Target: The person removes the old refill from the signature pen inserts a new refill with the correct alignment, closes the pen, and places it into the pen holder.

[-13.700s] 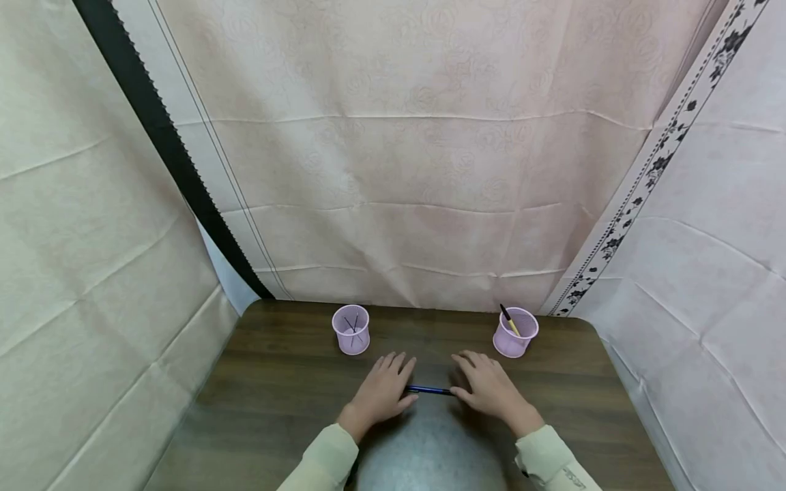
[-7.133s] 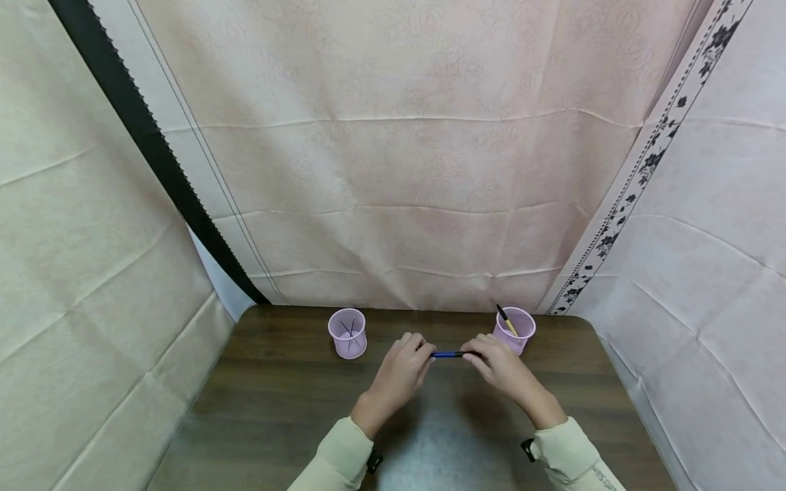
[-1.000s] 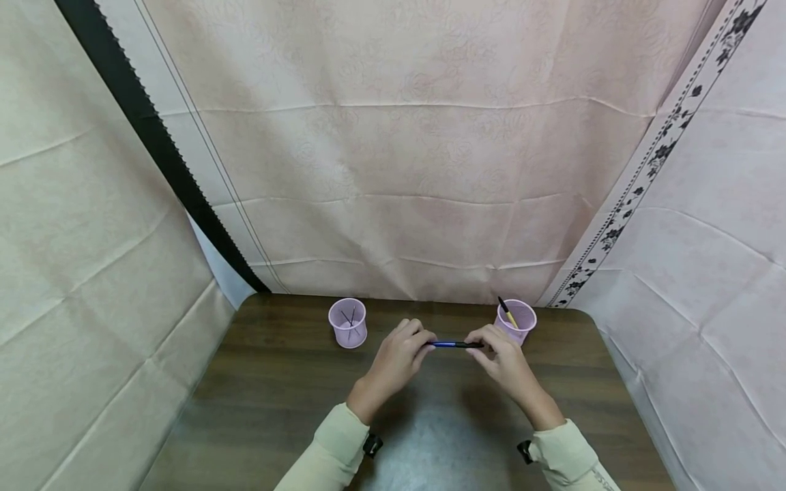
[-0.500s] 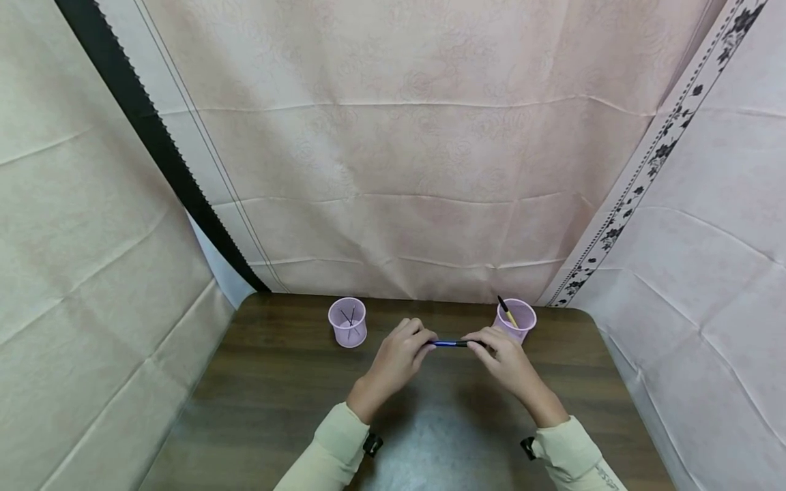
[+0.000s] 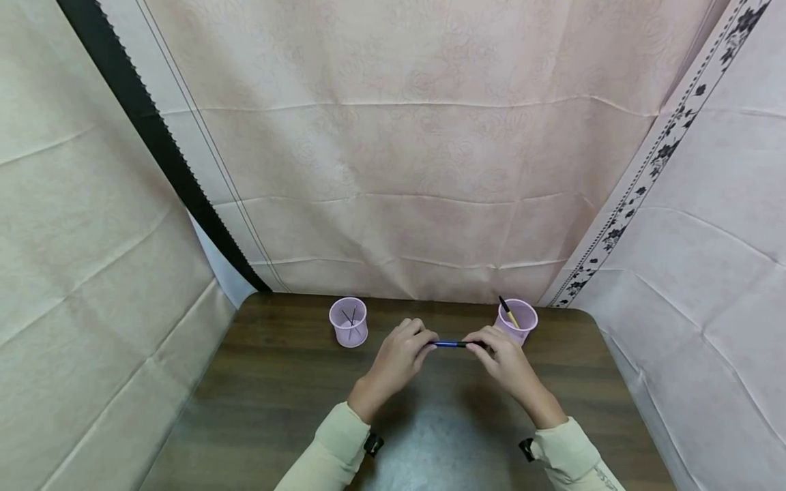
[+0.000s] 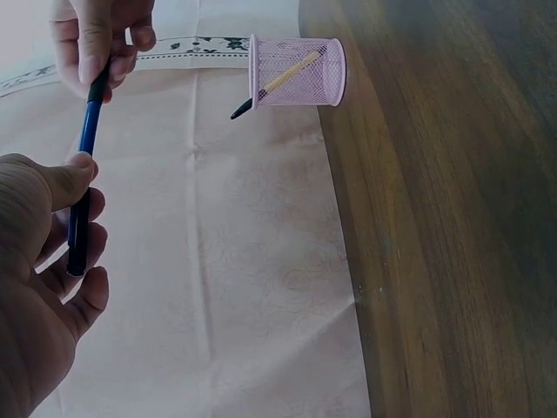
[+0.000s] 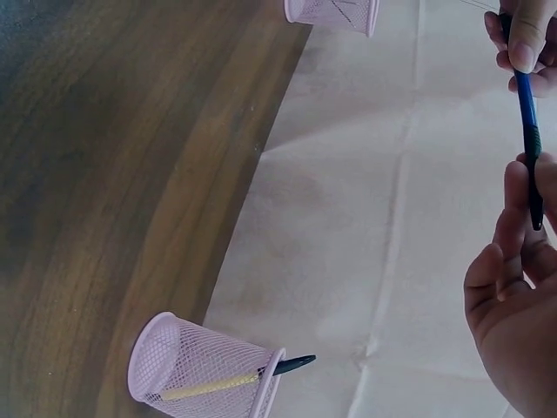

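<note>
Blue pen is pinched by the left hand and right hand, one at each end; loosening either could let it tilt or drop.

No text, label, brand or number can be read in any of the three views. Below and to the right of the blue pen, the right sleeve bears a small dark print, too small and blurred to make out as letters or ornament. Any lettering on the pen itself is too fine to tell, in the wrist views as well. Beyond the pen and to its right, the border strip carries dark printed flowers and a dotted line.
</note>
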Demonstrator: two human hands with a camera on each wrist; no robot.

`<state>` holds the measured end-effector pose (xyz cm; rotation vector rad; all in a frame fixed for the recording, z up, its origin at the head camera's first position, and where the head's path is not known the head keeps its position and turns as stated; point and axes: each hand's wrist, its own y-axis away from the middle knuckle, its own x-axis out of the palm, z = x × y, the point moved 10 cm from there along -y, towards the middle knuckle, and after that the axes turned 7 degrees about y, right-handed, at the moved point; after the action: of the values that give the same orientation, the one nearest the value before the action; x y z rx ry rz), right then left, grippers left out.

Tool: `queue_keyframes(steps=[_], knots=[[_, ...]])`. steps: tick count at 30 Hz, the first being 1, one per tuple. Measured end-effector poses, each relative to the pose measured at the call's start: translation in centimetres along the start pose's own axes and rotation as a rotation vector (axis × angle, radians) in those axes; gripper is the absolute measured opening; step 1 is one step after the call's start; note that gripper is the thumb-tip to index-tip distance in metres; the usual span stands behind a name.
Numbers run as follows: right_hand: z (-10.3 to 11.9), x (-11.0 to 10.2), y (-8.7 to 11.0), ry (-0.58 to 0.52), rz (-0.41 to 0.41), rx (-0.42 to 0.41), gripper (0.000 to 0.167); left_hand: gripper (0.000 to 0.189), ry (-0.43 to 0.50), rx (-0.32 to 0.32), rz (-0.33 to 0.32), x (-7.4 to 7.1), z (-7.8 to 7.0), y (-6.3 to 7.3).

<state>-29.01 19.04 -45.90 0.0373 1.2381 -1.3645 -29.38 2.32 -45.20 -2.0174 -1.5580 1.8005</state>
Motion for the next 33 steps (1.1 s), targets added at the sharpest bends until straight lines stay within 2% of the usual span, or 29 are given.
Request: queue_keyframes(steps=[12, 19, 26, 33], knots=[[0.7, -0.4, -0.1, -0.041, -0.070, -0.056, 0.033, 0.008, 0.001, -0.007, 0.003, 0.0, 0.1, -0.1], [0.9, -0.5, -0.1, -0.055, -0.075, -0.056, 0.034, 0.008, 0.013, -0.004, -0.008, -0.1, 0.1, -0.1], [1.1, -0.6, -0.1, -0.065, -0.075, -0.069, 0.035, 0.008, 0.021, -0.013, 0.008, 0.1, 0.2, 0.0], [0.8, -0.6, -0.1, -0.071, -0.056, -0.058, 0.035, 0.007, 0.028, 0.009, -0.023, -0.1, 0.0, 0.0]])
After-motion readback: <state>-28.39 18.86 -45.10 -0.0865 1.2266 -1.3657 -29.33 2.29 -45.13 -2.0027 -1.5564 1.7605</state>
